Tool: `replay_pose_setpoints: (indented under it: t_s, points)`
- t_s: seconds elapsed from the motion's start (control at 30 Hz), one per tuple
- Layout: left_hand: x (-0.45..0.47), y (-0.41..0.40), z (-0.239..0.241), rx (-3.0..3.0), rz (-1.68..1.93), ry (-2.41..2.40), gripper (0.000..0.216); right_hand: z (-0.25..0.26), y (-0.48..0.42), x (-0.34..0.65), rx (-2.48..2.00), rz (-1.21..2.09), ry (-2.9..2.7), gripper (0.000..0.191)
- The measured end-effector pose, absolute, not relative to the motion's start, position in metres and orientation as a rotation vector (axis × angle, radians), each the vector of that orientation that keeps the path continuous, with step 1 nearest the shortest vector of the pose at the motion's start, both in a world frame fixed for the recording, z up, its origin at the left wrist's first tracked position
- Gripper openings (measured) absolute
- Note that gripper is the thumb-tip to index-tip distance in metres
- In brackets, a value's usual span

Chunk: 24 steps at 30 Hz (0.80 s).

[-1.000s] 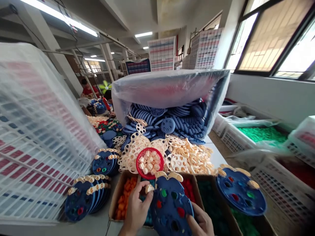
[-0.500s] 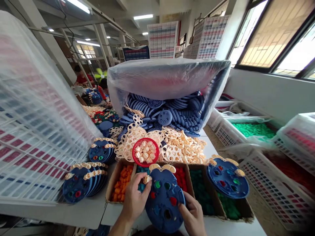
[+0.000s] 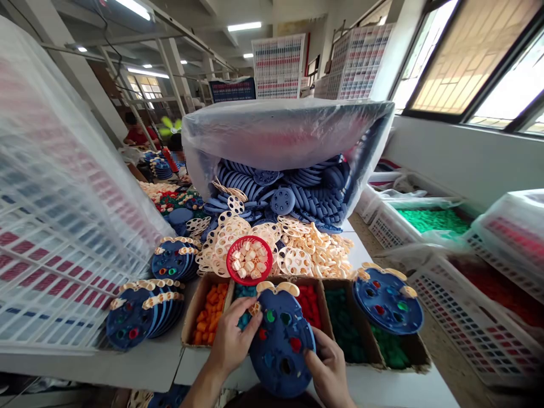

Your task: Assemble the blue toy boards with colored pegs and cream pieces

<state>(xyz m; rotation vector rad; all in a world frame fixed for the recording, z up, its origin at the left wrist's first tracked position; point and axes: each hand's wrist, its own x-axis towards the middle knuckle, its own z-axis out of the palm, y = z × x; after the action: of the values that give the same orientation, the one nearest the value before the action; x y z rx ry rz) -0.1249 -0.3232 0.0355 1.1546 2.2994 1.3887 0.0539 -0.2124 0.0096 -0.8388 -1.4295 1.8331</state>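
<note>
My right hand (image 3: pixel 327 365) grips the lower right rim of a round blue plastic disc (image 3: pixel 276 367), which is tilted up towards me. Red and green pieces show in some of the disc's holes, and two cream ear-like parts (image 3: pixel 278 288) sit on its top edge. Between thumb and fingers, my left hand (image 3: pixel 236 331) pinches a small cream plastic piece (image 3: pixel 255 309) at the disc's upper left edge. Whether that piece touches the disc I cannot tell. Just beyond stands a red basket (image 3: pixel 230 271) of cream blocks.
A divided cardboard box (image 3: pixel 187 331) holds orange, teal, red and green pieces. Stacked blue discs (image 3: pixel 130 323) stand left, more discs (image 3: pixel 389 300) right. Behind are cream parts (image 3: pixel 323 249) and a plastic-covered crate (image 3: pixel 289 127) of blue discs. Tall white crates (image 3: pixel 51 243) flank the left side.
The cream piece has turned in my left fingers, showing another face, and is slightly lower against the disc's edge. The whole view has shifted slightly. My right hand keeps its hold on the disc.
</note>
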Motion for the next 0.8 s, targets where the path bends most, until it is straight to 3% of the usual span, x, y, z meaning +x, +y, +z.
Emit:
replay_pose_setpoints:
  t_s: [0.13,0.3,0.53,0.8]
  points:
    - [-0.137,-0.321,0.032,0.931,1.443,2.052,0.035,0.024,-0.212,0.055,-0.874,1.836,-1.415,0.026]
    - [-0.155,-0.313,0.026,0.61,1.483,1.629,0.057,0.034,-0.21,0.055,-0.869,1.796,-1.52,0.024]
    - [-0.159,-0.305,0.029,0.578,1.377,1.328,0.049,0.041,-0.207,0.056,-0.837,1.781,-1.478,0.027]
    - [-0.148,-0.289,0.027,0.64,1.322,1.302,0.041,0.039,-0.184,0.077,-0.855,1.67,-1.432,0.029]
